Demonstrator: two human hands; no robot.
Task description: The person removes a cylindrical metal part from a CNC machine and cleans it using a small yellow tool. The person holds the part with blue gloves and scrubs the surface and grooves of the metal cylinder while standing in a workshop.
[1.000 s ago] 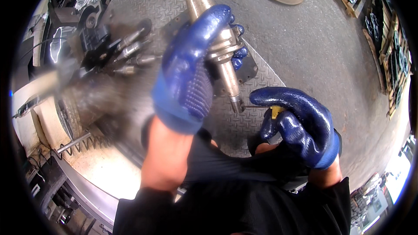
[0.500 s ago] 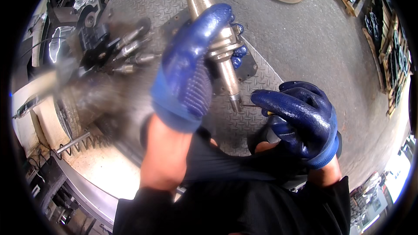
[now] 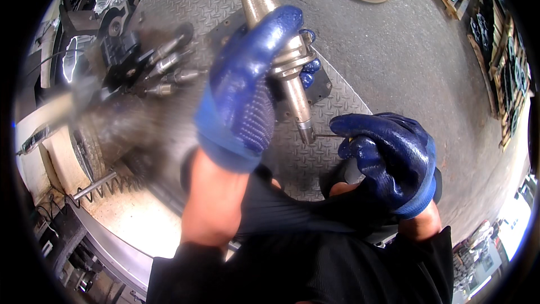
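A treaded metal plate (image 3: 306,174) lay on the floor below. Over it, a long steel tool holder (image 3: 295,99) slanted from far to near, its narrow end nearest and furthest right. The gloved left hand (image 3: 242,73) was wrapped firmly round its middle. To the right, the gloved right hand (image 3: 394,152) pinched a thin tool (image 3: 327,135), its slim shaft pointing left at that narrow end.

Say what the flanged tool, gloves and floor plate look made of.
Flanged tool: likely steel, smooth, judging by metallic glints.
Gloves: probably rubber-coated fabric, glossy blue, given highlights and matte cuffs.
Floor plate: seemingly metal, dull grey, given its raised tread.
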